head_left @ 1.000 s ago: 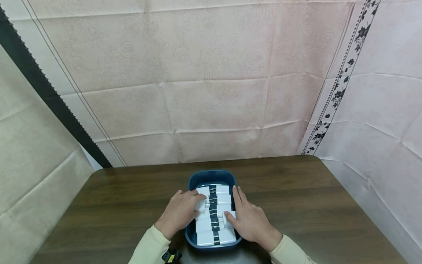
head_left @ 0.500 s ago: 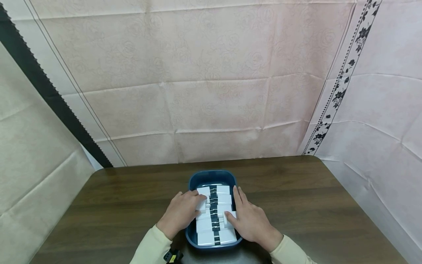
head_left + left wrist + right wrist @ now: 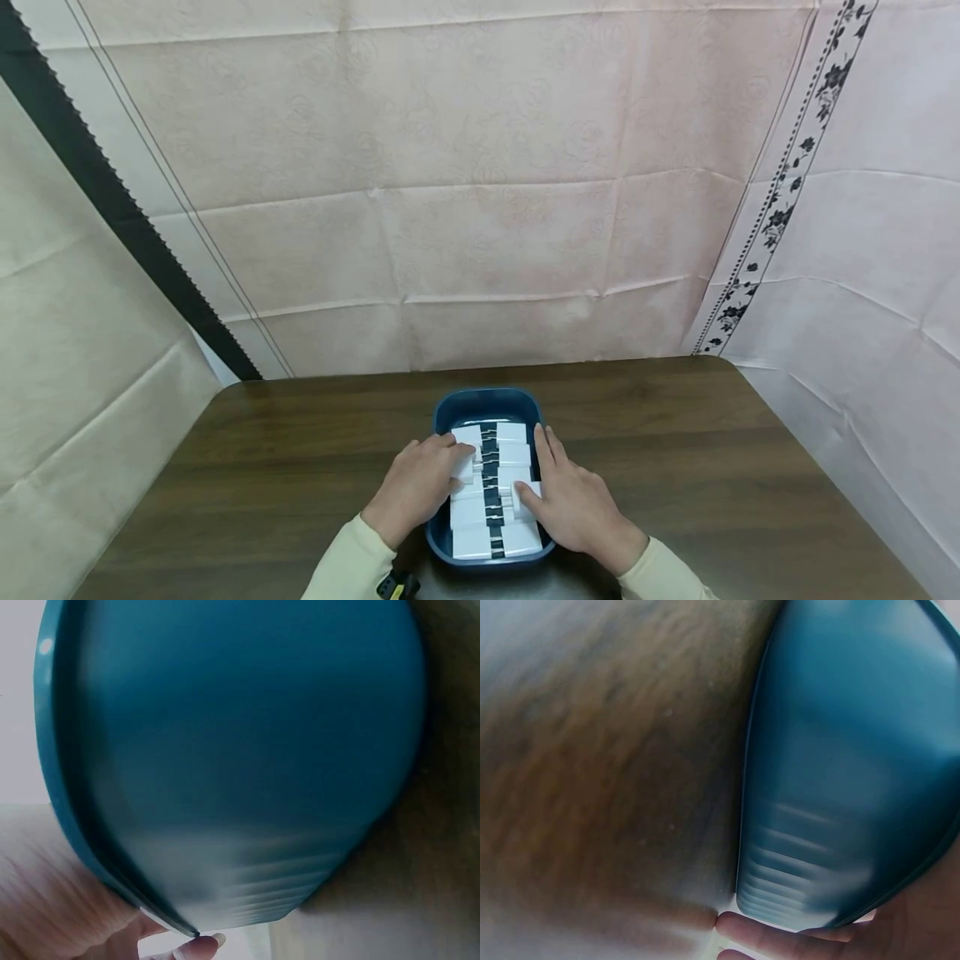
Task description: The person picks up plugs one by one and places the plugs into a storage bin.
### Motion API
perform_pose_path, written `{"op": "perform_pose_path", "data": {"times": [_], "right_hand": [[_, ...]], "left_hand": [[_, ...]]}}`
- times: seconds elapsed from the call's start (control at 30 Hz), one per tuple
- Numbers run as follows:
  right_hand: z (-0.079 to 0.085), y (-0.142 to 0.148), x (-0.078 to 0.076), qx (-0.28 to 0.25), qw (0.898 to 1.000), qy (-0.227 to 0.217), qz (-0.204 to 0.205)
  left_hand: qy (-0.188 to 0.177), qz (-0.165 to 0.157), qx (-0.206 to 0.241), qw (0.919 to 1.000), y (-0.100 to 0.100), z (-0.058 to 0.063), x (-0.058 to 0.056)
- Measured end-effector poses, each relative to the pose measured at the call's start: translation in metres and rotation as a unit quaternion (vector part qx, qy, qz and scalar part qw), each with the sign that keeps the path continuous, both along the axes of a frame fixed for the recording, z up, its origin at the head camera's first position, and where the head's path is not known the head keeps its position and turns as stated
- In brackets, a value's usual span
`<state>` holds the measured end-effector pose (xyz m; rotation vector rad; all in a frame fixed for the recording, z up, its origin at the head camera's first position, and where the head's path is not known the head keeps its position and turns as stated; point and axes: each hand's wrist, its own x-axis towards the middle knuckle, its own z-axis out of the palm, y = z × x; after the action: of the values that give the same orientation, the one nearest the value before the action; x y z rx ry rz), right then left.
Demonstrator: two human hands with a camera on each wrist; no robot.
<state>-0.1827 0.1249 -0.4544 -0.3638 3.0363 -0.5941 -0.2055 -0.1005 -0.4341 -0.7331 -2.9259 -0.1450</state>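
A dark blue basin (image 3: 489, 563) sits on the table near the person. Inside it, white rectangular blocks (image 3: 521, 540) lie in two columns, with black parts between them. My left hand (image 3: 416, 486) reaches over the left rim. Its index finger and thumb hold a raised white block (image 3: 463, 469), which they partly cover. My right hand (image 3: 577, 502) lies at the right rim, its fingers (image 3: 761, 934) straight along the outside wall. Its thumb rests on another raised white block (image 3: 519, 502). In the left wrist view, the basin's outer wall (image 3: 247, 750) hides most of the left fingers.
The brown wooden table (image 3: 300, 467) extends to both sides of the basin and behind it. Pale patterned cloth (image 3: 495, 233) hangs behind the far edge and at both sides. A dark device with a yellow mark (image 3: 397, 585) shows under the left sleeve.
Both hands and the white blocks keep their places in the basin. The whole head view has shifted slightly to the right.
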Motion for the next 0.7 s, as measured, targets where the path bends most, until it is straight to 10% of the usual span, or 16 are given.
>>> {"op": "perform_pose_path", "data": {"times": [0.7], "right_hand": [[0.0012,-0.0017,-0.0008,0.021,0.999,0.027,0.01]], "left_hand": [[0.013,-0.005,0.004,0.9999,-0.006,-0.0098,0.0024]]}}
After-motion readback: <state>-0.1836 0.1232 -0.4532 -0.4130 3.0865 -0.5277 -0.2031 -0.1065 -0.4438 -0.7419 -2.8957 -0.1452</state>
